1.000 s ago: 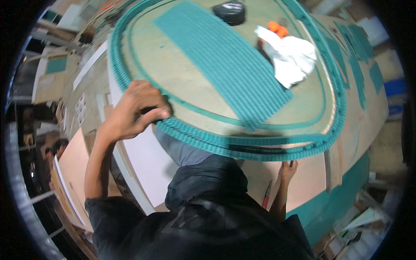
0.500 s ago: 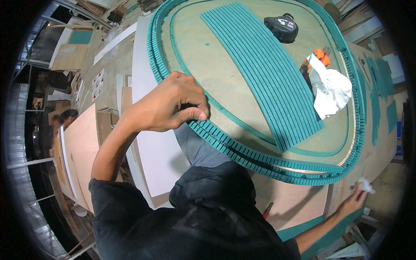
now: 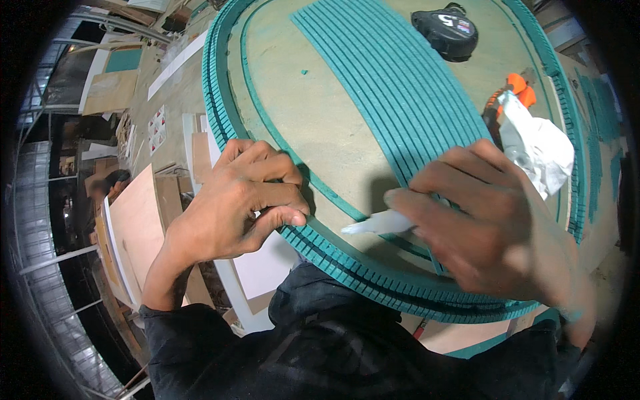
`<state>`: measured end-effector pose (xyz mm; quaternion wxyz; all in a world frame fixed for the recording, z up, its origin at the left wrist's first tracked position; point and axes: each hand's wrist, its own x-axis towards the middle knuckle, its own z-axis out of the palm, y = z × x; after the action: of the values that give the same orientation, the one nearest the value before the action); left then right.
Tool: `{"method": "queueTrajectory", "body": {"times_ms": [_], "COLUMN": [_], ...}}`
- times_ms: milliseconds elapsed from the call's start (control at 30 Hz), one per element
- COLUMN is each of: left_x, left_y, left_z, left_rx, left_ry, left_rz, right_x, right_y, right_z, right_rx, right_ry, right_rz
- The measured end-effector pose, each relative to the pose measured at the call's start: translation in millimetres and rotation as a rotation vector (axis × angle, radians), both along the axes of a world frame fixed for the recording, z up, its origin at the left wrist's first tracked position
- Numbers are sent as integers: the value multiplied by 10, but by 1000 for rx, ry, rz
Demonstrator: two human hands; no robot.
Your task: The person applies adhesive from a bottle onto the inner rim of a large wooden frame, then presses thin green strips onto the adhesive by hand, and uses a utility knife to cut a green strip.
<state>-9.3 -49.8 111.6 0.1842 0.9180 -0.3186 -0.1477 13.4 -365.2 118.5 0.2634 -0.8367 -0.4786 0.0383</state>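
My left hand [image 3: 233, 203] is closed over the near-left rim of a large rounded panel, thumb and fingers pinching its teal slotted edging strip [image 3: 347, 267]. A second slotted strip runs alongside it, with a dark gap between the two. My right hand [image 3: 480, 227], blurred by motion, is over the panel's near right part. From its fingers a small white glue bottle [image 3: 383, 223] points its narrow tip left toward the rim; the fingers hide most of its body. Beneath and beyond lies a wide teal grooved sheet [image 3: 387, 73] across the beige panel [image 3: 293, 100].
On the panel lie a black tape measure [image 3: 445, 32], orange-handled pliers [image 3: 519, 93] and a crumpled white wrapper [image 3: 537, 147]. Wooden boards [image 3: 143, 227] stand at the left. A red-handled tool [image 3: 420, 328] shows below the rim. Another person [image 3: 113, 183] is at the far left.
My right hand has come from the lower right to above the panel, bringing the glue bottle. My left hand stays pinched on the rim. The panel appears shifted lower in view.
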Motion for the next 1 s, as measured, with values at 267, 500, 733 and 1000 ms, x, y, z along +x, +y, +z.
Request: {"method": "queueTrajectory", "body": {"times_ms": [267, 500, 733, 1000], "left_x": [30, -41, -115, -170], "left_y": [50, -44, -4, -69], "left_z": [-58, -61, -58, -27], "left_rx": [-111, -35, 80, 11], "left_ry": [126, 29, -77, -70], "left_rz": [90, 139, 110, 169], "right_x": [288, 443, 405, 310], "right_y": [307, 312, 377, 313], "right_z": [-320, -319, -354, -150], "right_rx": [-94, 49, 150, 129], "right_ry": [3, 224, 129, 194], "right_rz": [220, 51, -7, 42]}}
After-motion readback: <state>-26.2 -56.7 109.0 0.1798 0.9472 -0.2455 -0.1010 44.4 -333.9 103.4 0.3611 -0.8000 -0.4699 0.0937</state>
